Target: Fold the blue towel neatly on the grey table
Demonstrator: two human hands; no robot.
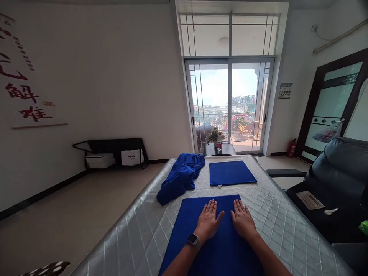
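My left hand [208,221] lies flat on a blue cloth [224,249] spread out close to me, its thumb held apart from the fingers. On the same cloth, nearer its right edge, my right hand [242,218] also rests palm down with the fingers stretched forward. Beyond the hands sits a folded blue cloth [232,173], a neat rectangle with a small white tag at its near edge. To its left is a crumpled heap of blue cloth [183,177]. My forearms cover part of the near cloth, and its closest edge runs out of view.
All the cloths lie on a silver quilted mattress [143,226]. Past its far end stands a small table [208,150] with a bottle [220,142] and a plant. A black armchair [333,172] is at the right; a black rack [115,147] with white boxes stands by the left wall.
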